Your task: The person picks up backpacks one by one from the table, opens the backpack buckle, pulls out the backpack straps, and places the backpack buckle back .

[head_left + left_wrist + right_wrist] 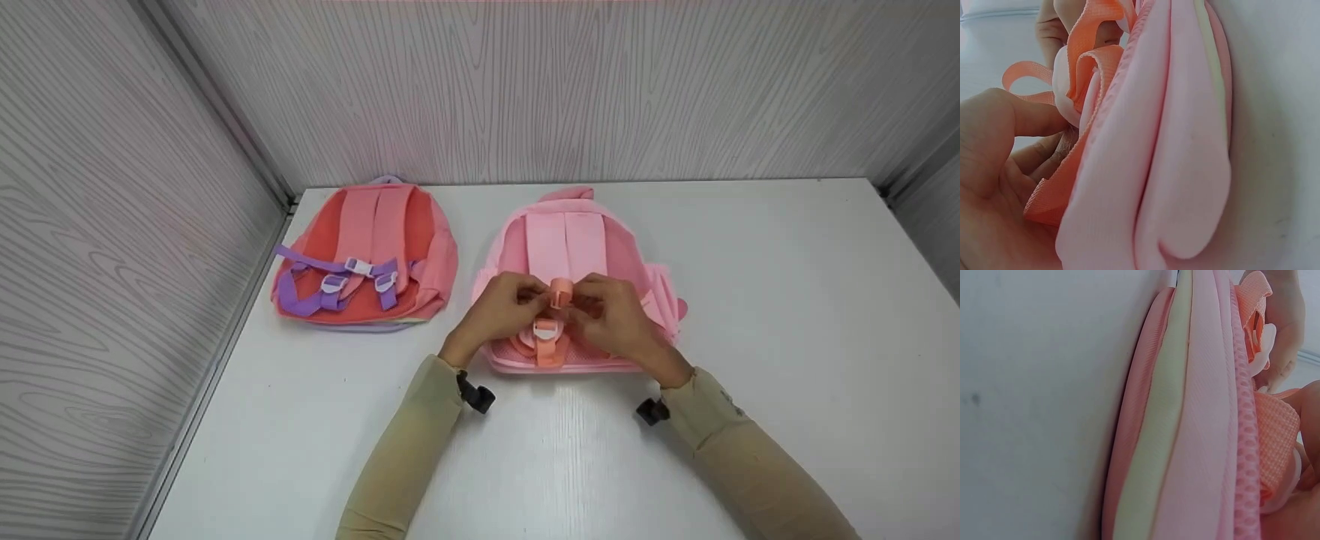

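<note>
A pink backpack (621, 244) lies with its shoulder straps up, between both hands. My left hand (501, 309) pinches a white plastic buckle (1063, 81) threaded with orange webbing. From the other side, my right hand (619, 315) pinches the orange strap (561, 289), which stands up in a loop between the two hands. A white strap adjuster (546, 330) with orange webbing sits just below the fingers. In the right wrist view, another white adjuster (1292, 481) shows by the right hand, partly covered by webbing. The fingers hide much of the buckle in the head view.
To the left lies a coral-red backpack (442, 255) with purple straps (300, 304) and white buckles fastened across it. Both backpacks rest on a white table (570, 465). Wood-grain panels (525, 90) close off the back and sides.
</note>
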Demonstrator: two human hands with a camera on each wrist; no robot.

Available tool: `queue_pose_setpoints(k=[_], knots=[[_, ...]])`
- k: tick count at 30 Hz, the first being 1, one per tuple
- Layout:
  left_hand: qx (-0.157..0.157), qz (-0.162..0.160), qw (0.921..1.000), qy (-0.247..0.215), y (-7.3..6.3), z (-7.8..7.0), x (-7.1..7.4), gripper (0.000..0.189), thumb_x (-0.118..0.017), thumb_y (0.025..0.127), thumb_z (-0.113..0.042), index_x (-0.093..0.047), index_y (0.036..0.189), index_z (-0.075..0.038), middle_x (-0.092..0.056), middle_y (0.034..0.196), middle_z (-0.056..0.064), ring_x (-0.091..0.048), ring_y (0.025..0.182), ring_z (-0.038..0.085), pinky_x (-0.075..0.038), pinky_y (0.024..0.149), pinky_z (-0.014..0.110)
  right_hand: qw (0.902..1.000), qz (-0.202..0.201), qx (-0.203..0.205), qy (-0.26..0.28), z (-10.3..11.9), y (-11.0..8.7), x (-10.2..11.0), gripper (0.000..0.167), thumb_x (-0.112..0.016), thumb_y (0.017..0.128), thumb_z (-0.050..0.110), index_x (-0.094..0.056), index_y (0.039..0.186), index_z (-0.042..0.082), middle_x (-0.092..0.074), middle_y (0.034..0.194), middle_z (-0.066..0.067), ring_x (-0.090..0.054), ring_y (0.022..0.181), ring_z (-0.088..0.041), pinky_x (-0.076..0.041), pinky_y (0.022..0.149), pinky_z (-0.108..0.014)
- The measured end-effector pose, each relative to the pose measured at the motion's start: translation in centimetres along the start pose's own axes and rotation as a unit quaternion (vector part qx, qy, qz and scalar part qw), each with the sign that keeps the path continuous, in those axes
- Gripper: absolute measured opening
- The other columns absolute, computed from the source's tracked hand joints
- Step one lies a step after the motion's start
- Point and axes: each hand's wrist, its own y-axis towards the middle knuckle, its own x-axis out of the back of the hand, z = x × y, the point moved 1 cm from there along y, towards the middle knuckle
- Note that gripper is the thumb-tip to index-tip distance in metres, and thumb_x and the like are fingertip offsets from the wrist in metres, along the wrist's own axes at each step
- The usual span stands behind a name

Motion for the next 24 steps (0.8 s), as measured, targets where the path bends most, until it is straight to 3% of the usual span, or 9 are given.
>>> queue_pose_setpoints(k=[7,15,24], knots=[[0.005,0.002,0.9999,-0.01,-0.22,-0.21,0.13,0.022,-0.064,0.104,-0.013,-0.08,0.116,-0.004,-0.079,0.107,0.006,-0.069,0.09,0.01,-0.058,0.084,0.027,1.0,0.006,0.001,0.002,-0.02,-0.02,-0.03,0.011,-0.081,0.089,-0.002,-0.083,0.098,0.003,-0.074,0.087,-0.008,-0.066,0.078,-0.018,-0.055,0.07,-0.031],[-0.015,0.016,0.9998,-0.004,-0.39,-0.24,0.34,0.023,-0.068,0.098,-0.009,-0.077,0.118,-0.005,-0.077,0.107,0.006,-0.065,0.091,0.011,-0.054,0.082,0.024,0.9997,0.014,-0.015,0.013,0.06,-0.03,0.14,0.013,-0.08,0.091,-0.002,-0.083,0.103,0.004,-0.074,0.091,-0.008,-0.065,0.079,-0.018,-0.056,0.071,-0.032],[-0.026,0.01,0.9986,0.044,-0.28,-0.22,0.29,0.025,-0.081,0.095,-0.025,-0.075,0.115,-0.012,-0.068,0.1,0.0,-0.057,0.088,0.014,-0.046,0.076,0.026,0.9995,0.016,-0.026,0.003,0.12,-0.03,0.28,0.017,-0.08,0.092,-0.001,-0.083,0.108,0.003,-0.075,0.093,-0.009,-0.067,0.081,-0.019,-0.059,0.074,-0.035]])
